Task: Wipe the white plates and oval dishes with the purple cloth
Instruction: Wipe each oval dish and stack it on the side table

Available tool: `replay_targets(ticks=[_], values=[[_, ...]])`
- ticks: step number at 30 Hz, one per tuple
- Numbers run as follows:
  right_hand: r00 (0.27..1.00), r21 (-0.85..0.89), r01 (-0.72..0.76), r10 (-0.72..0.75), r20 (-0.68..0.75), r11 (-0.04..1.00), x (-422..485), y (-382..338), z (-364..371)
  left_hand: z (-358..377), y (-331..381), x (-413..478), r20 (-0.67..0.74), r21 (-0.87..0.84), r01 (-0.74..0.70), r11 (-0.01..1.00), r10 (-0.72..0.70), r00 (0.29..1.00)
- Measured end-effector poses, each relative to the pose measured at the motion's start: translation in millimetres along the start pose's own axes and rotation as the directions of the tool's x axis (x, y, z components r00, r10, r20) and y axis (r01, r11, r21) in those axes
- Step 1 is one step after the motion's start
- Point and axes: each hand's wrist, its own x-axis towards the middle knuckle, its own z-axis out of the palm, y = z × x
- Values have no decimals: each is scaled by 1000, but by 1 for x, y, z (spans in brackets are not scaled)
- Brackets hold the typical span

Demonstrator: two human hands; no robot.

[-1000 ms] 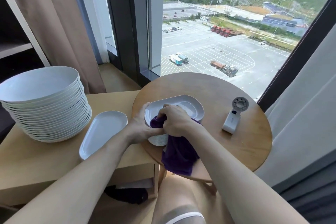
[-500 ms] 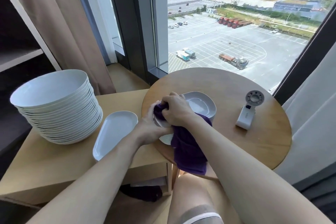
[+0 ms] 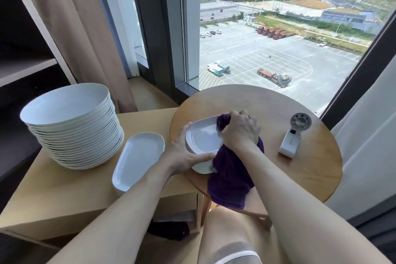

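I see two bare arms entering from bottom corners, reaching toward frame centre. Left hand, right hand both bare. Bottom centre: bare thigh, grey hem edged with thin white band.

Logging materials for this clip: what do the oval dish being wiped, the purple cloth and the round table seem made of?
The oval dish looks like glazed ceramic, possibly melamine: smooth, white, softly glossy. The purple cloth is soft matte fabric, bunched and draping limply. The round table seems wood or veneer, with visible grain and satin finish.
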Motion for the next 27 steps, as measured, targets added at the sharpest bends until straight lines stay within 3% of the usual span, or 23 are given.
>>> replay_targets(ticks=[6, 11, 19, 27], values=[[996, 10, -16, 17, -86, 1000, -31, 7, 6, 0, 1, -1, -3, 5, 11, 1000, -11, 1000], [988, 53, 82, -74, -139, 995, -56, 9, 15, 1, -1, -1, -1, -44, 2, 999, -2, 1000], [971, 240, 226, -198, -133, 944, -78, 20, 9, 1, 0, 0, 26, -88, 2, 996, 0, 1000], [971, 434, 232, -184, -150, 870, -71, 25, 7, 2, -2, -1, 11, -102, 13, 995, -12, 1000]])
